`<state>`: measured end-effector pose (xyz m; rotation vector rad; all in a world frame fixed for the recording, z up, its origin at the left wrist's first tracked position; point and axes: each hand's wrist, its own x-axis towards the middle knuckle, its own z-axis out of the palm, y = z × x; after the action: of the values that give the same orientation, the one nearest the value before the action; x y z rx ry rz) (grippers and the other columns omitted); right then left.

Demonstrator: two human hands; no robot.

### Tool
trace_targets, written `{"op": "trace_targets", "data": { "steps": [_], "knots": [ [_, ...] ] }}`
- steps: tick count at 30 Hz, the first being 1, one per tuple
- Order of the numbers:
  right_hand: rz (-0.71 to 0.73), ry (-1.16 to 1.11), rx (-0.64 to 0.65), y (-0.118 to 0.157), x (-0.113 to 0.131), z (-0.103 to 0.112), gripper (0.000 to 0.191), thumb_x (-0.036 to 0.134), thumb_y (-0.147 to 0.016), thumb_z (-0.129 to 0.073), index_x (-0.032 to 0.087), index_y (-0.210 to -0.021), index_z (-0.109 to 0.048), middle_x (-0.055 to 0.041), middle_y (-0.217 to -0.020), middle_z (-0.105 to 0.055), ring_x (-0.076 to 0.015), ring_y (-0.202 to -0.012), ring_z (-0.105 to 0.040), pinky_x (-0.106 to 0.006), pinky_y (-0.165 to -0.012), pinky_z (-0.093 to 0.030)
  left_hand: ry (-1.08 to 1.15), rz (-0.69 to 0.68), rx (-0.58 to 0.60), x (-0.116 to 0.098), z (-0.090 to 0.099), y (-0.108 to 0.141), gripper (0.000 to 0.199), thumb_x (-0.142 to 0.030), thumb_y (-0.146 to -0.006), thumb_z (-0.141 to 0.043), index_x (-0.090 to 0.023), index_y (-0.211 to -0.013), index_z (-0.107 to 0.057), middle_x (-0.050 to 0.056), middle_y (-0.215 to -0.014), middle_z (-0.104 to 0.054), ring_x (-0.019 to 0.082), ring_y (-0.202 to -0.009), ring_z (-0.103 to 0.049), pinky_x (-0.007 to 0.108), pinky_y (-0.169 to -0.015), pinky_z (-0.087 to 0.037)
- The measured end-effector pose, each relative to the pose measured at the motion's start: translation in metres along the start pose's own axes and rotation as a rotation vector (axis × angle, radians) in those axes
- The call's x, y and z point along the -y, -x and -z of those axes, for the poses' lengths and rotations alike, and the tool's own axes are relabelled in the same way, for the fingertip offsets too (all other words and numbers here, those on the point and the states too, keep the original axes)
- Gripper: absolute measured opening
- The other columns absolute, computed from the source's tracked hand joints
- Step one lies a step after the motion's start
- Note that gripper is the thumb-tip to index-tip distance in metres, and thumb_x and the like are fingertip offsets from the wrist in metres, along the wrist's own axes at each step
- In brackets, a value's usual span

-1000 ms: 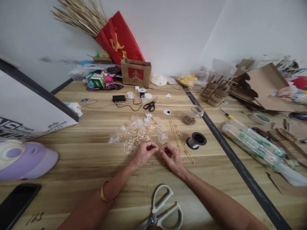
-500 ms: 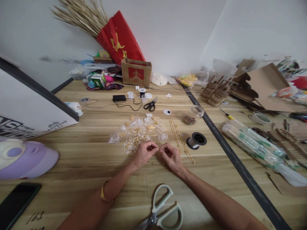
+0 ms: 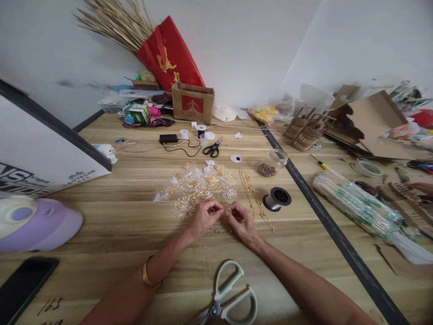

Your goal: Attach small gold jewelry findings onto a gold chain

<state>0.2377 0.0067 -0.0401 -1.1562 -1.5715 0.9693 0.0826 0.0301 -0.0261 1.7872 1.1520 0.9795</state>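
Left hand: the thumb and forefinger of the left hand (image 3: 205,216) are pinched narrow; whether anything is held cannot be told.
Right hand: the fingers of the right hand (image 3: 241,222) are curled into a similar pinch, its tips just beside the left hand's; anything gripped is too small to be made out.
Short gold chain: the short gold chain (image 3: 219,231) is laid on the table (image 3: 128,225) between the wrists, on the wearer's side of the fingertips, its long axis running roughly left to right; its right end is set nearest the right hand.
Long gold chains: the long gold chains (image 3: 252,194) are stretched to the right of the right hand, slanting away from the wearer.
Findings pile: gold and silvery bits (image 3: 189,198) are heaped beyond the left hand, partly among clear packets (image 3: 162,195).
Clear container: multicoloured beads (image 3: 268,170) are held in the clear container (image 3: 278,156).
Red bag: dried stalks (image 3: 118,27) are carried in the tilted red bag (image 3: 182,54).
Paper bag: the inside of the paper bag (image 3: 192,103) cannot be seen.
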Motion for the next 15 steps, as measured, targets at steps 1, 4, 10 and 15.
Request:
{"op": "trace_targets", "data": {
  "steps": [1, 4, 10, 15],
  "knots": [
    [-0.002, -0.001, 0.002, 0.0000, 0.0001, 0.0000, 0.019, 0.033, -0.083, -0.053, 0.018, -0.071, -0.052, 0.0009, -0.060, -0.050, -0.0112, -0.054, -0.045, -0.022, -0.047, -0.037, 0.000, 0.001, 0.001, 0.0003, -0.0001, 0.0000, 0.007, -0.014, -0.075, -0.059, -0.015, -0.071, -0.065, 0.003, -0.071, -0.066, 0.014, -0.067, -0.060, 0.024, -0.065, -0.048],
    [-0.005, 0.000, 0.005, -0.0002, 0.0001, 0.0003, 0.020, 0.033, -0.083, -0.053, 0.018, -0.071, -0.052, 0.0010, -0.060, -0.050, -0.0113, -0.054, -0.045, -0.022, -0.047, -0.037, -0.001, 0.005, 0.002, 0.0011, -0.0005, 0.0002, 0.007, -0.014, -0.075, -0.059, -0.015, -0.071, -0.065, 0.003, -0.071, -0.066, 0.014, -0.068, -0.060, 0.024, -0.065, -0.048],
    [0.008, 0.005, 0.004, -0.0004, -0.0014, 0.0004, 0.018, 0.031, -0.083, -0.054, 0.018, -0.071, -0.053, 0.0005, -0.062, -0.051, -0.0116, -0.055, -0.046, -0.022, -0.050, -0.037, -0.016, -0.024, -0.004, 0.0012, -0.0006, 0.0004, 0.007, -0.013, -0.075, -0.058, -0.015, -0.071, -0.064, 0.003, -0.070, -0.065, 0.014, -0.067, -0.059, 0.024, -0.065, -0.047],
    [-0.021, -0.009, -0.007, -0.0003, -0.0017, -0.0004, 0.019, 0.032, -0.083, -0.054, 0.018, -0.071, -0.053, 0.0010, -0.060, -0.050, -0.0118, -0.054, -0.045, -0.023, -0.049, -0.037, -0.065, -0.038, -0.007, -0.0006, -0.0006, 0.0010, 0.008, -0.013, -0.076, -0.058, -0.015, -0.071, -0.064, 0.003, -0.071, -0.065, 0.015, -0.069, -0.059, 0.025, -0.066, -0.047]
  ]
}}
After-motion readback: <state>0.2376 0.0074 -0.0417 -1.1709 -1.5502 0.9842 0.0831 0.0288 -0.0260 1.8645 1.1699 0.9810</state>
